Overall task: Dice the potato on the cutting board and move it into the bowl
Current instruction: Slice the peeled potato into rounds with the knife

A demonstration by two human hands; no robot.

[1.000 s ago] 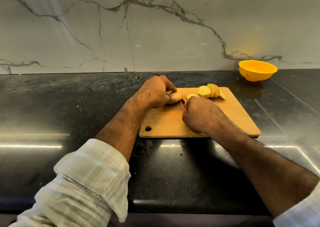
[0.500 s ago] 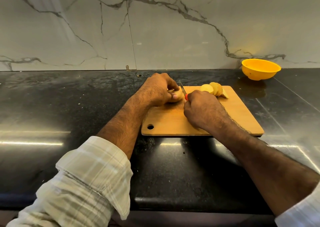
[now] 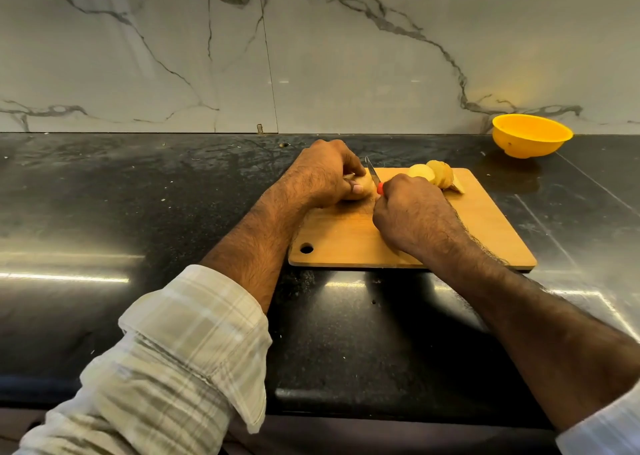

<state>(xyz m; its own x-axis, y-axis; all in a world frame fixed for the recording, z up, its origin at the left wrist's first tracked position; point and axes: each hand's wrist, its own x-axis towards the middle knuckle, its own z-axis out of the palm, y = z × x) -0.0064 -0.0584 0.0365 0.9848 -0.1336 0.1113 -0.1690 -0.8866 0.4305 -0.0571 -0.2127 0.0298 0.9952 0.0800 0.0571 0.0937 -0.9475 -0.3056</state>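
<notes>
A wooden cutting board (image 3: 485, 232) lies on the black counter. My left hand (image 3: 322, 174) grips the uncut end of a potato (image 3: 362, 191) at the board's far left corner. My right hand (image 3: 412, 215) holds a small knife (image 3: 373, 174) with a red handle; its blade stands tilted against the potato's cut side. Several cut potato slices (image 3: 434, 174) lean together at the board's far edge, just beyond my right hand. A yellow bowl (image 3: 531, 135) stands on the counter at the back right, apart from the board.
The marble wall (image 3: 311, 56) rises right behind the counter. The counter's front edge (image 3: 346, 406) runs below my forearms. A small hole (image 3: 306, 247) marks the board's near left corner.
The knife blade has come up out of the potato and now stands raised beside it. My left hand keeps its hold on the potato end. The slices have not moved.
</notes>
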